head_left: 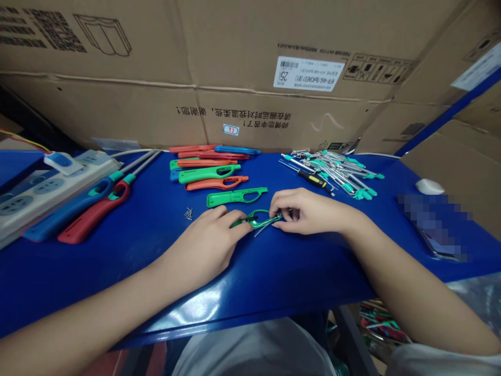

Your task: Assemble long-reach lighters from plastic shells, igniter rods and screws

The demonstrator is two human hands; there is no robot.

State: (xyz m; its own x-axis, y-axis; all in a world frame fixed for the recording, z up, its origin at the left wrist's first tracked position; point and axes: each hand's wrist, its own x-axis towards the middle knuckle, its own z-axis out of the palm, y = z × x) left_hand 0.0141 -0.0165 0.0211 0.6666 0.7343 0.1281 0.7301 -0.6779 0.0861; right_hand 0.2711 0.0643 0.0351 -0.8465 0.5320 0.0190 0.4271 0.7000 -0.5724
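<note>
A green plastic lighter shell (256,219) lies on the blue table (156,271) between my two hands. My left hand (211,243) rests palm down with its fingers closed on the shell's left end. My right hand (303,211) pinches the shell's right end, where a thin metal piece sticks out. Just beyond them lies another green shell half (237,197). A few small screws (189,213) sit left of my left hand.
A pile of orange, green and blue shell halves (211,162) lies behind. Two assembled long lighters (90,201) and a power strip (43,190) are at the left. Metal tubes with green tips and a screwdriver (332,172) lie at the right, cardboard boxes (250,78) behind.
</note>
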